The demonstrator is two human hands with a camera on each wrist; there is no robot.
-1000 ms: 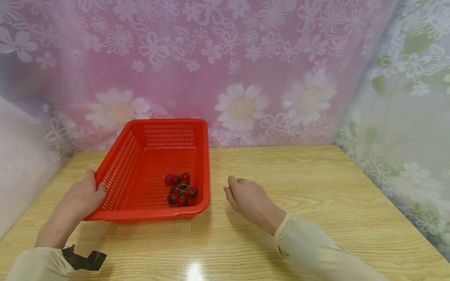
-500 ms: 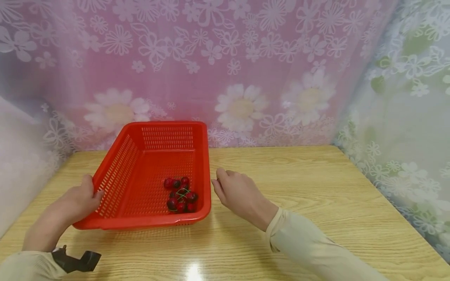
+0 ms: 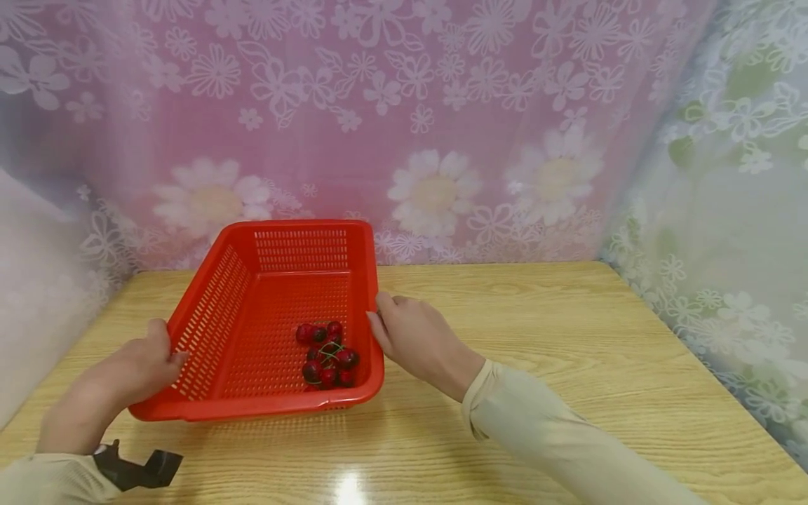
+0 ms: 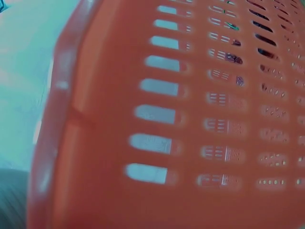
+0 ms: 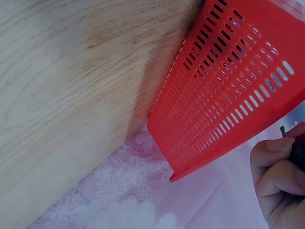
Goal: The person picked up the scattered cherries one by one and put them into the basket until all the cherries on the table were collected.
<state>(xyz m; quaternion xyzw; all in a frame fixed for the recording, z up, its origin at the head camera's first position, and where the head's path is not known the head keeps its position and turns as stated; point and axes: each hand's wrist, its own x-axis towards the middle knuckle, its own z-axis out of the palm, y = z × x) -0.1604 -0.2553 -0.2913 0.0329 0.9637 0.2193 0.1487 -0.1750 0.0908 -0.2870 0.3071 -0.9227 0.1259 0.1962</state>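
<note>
In the head view a red plastic basket (image 3: 284, 294) with slotted walls stands on the table. Its near right corner holds a cluster of dark red cherries (image 3: 328, 361) with green stems. My left hand (image 3: 123, 372) grips the basket's left rim; the left wrist view shows the slotted wall (image 4: 190, 138) close up, without the fingers. Just at the right rim is my right hand (image 3: 423, 340), fingers curled. In the right wrist view this hand pinches a dark cherry (image 5: 299, 151) with a short green stem. Whether it touches the rim I cannot tell.
A wood-grain table (image 3: 536, 330) lies under the basket and extends to the right. Behind it hangs a pink flowered curtain (image 3: 315, 154); a pale flowered one (image 3: 732, 245) borders the right side. A black strap mount (image 3: 139, 468) sits on the left wrist.
My right hand has moved left, up to the basket's right rim. The basket has shifted slightly toward me, with my left hand on its rim moving a little left and nearer.
</note>
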